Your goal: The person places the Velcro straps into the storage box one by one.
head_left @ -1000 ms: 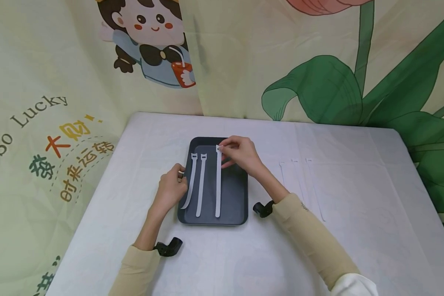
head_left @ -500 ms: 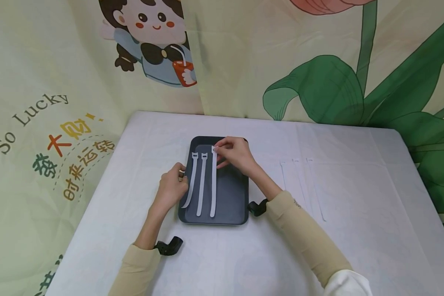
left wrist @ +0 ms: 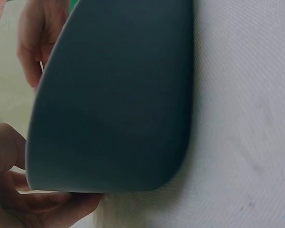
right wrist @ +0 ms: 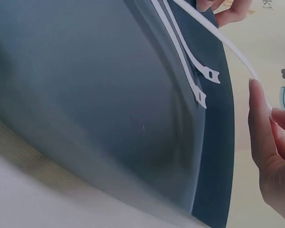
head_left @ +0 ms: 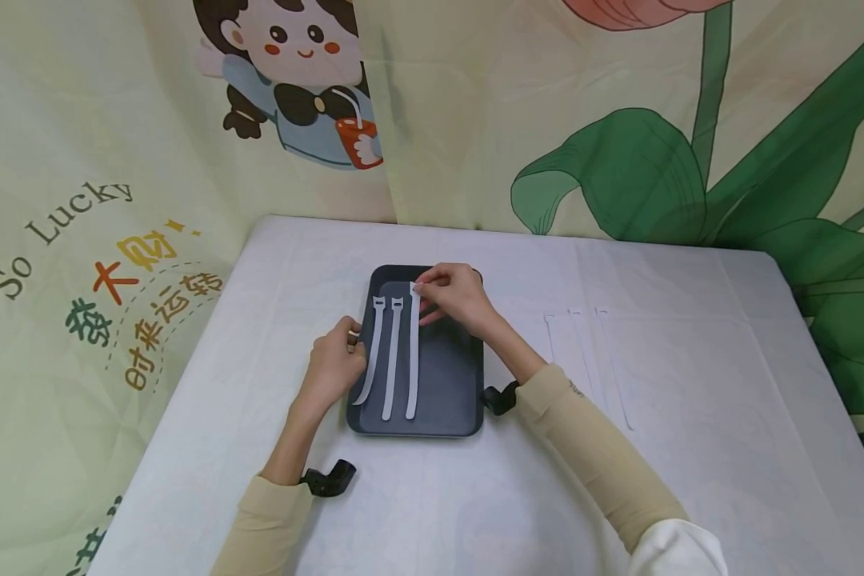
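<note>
We see the right hand (head_left: pixel 457 296) pinching a white strap, the held strap (head_left: pixel 414 352), by its slotted end between thumb and fingers; the strap runs from that grip toward the wearer, over the dark tray (head_left: pixel 450 384). Can't tell if its far tip touches the tray floor. Left of this grip we have the middle strap (head_left: pixel 392 360), then the outer strap (head_left: pixel 375 352), whose near end bends toward the rim: both close beside the held strap, crowding that side. We have the left hand (head_left: pixel 338 364) gripping the tray's left rim, just beside the outer strap. The raised rim surrounds the straps; the right hand hides the far right corner. Right of both grips, we note faint lines (head_left: pixel 615 370) on the white cloth (head_left: pixel 547 496). Printed backdrop (head_left: pixel 446 120) beyond.
</note>
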`<state>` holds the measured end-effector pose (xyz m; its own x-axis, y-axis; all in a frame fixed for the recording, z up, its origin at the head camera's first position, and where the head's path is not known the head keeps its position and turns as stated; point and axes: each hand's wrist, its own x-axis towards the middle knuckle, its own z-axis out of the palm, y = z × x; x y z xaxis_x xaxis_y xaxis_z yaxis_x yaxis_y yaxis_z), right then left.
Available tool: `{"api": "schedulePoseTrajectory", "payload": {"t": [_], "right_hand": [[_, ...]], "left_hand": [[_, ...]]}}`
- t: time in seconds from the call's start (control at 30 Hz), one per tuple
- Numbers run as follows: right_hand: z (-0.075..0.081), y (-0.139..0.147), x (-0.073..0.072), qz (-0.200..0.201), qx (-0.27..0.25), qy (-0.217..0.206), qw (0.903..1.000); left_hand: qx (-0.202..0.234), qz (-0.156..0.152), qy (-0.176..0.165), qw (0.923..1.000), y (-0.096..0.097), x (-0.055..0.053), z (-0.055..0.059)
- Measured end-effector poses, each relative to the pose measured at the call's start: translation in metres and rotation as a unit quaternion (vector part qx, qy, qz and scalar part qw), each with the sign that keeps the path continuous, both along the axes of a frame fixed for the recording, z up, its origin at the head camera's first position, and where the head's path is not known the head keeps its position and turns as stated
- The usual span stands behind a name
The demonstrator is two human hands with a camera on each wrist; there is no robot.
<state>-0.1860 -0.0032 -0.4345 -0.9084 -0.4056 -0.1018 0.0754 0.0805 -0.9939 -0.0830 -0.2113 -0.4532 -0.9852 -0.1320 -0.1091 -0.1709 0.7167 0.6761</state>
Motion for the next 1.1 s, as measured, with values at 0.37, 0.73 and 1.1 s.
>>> {"api": "schedulePoseTrajectory", "payload": {"t": [0.37, 0.73, 1.1], "right_hand": [[-0.004, -0.012, -0.005, 0.007, 0.045, -0.035, 0.9984], [0.000, -0.022, -0.009, 0.035, 0.129, -0.039, 0.9903], [-0.002, -0.025, -0.017, 0.069, 0.211, -0.006, 0.9750]], "left_hand": [[0.001, -0.003, 0.003, 1.0000, -0.003, 0.001, 0.000], [0.000, -0.003, 0.001, 1.0000, -0.006, 0.001, 0.001], [0.008, -0.007, 0.006, 0.9999, -0.005, -0.001, -0.001]]}}
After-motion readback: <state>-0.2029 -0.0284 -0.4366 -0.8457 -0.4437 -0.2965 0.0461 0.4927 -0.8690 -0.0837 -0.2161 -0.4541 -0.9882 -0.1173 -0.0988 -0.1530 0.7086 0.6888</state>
